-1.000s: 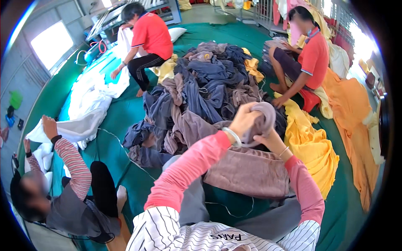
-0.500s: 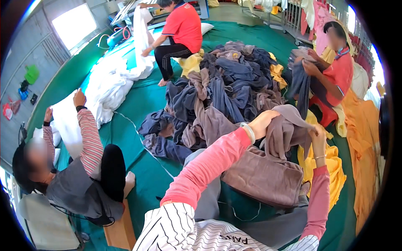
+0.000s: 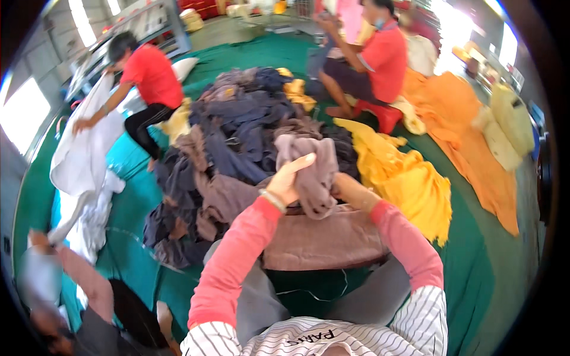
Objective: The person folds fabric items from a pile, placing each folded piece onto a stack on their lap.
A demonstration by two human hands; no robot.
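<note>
A mauve-brown cloth [image 3: 313,169] hangs bunched between my two hands. On its left side my left hand [image 3: 285,183] grips it, thumb lying over the fabric. My right hand [image 3: 351,191] is closed on the cloth's right edge, its fingertips partly hidden behind the folds. Just below, a brown folded cloth stack [image 3: 326,242] rests in front of my knees. Beyond my hands spreads a big heap of dark blue and brown cloths [image 3: 237,136].
Yellow cloth [image 3: 404,181] lies to the right of the heap, with orange cloth [image 3: 457,142] farther right. Two people in red shirts sit at far left and far right; another person sits at lower left. White cloth [image 3: 89,166] and a green floor sheet [image 3: 133,207] are at left.
My view has turned to the right. Earlier the brown cloth was spread between my raised hands; now it is gathered and my hands are closer together.
</note>
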